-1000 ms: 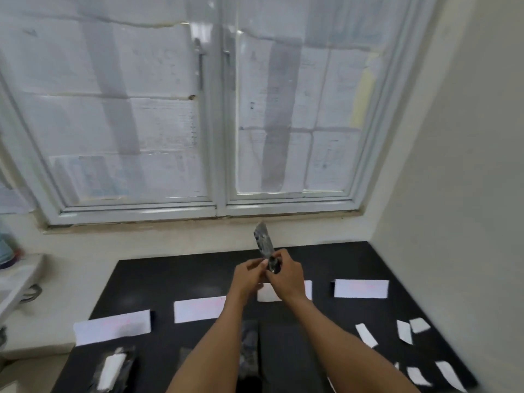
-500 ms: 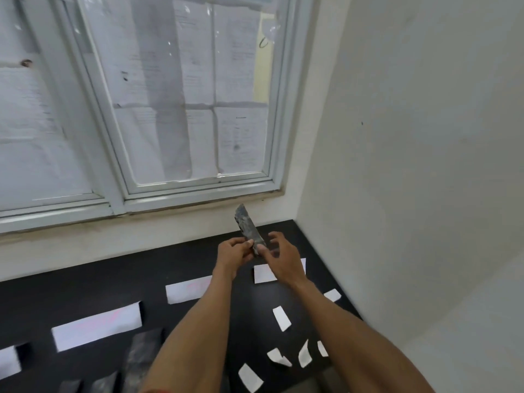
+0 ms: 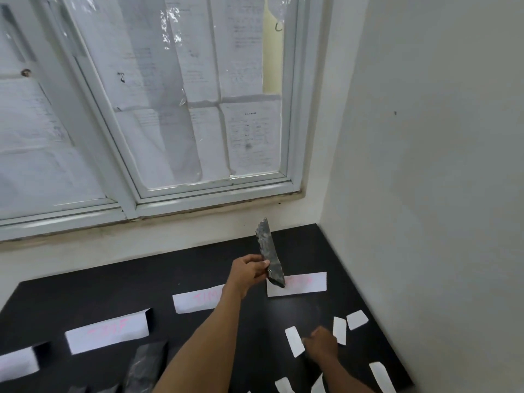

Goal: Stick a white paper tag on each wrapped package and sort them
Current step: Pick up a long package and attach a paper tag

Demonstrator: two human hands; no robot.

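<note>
While the left hand (image 3: 249,272) grips one wrapped package (image 3: 268,251) upright above the desk (image 3: 85,293), fingers curled round its lower half, the right hand (image 3: 320,343) is down among the white paper tags (image 3: 295,341) at the near right; blur prevents saying whether it grips one.

Recommendation: pinch a single tag by its edge, lift it clear of its neighbours, then press it flat on the package's broad face.

Count: six small tags in view, some cut by the frame edge; four long lettered strips (image 3: 296,283) in a row; one package held, a second package (image 3: 144,364) lying lower left.
</note>
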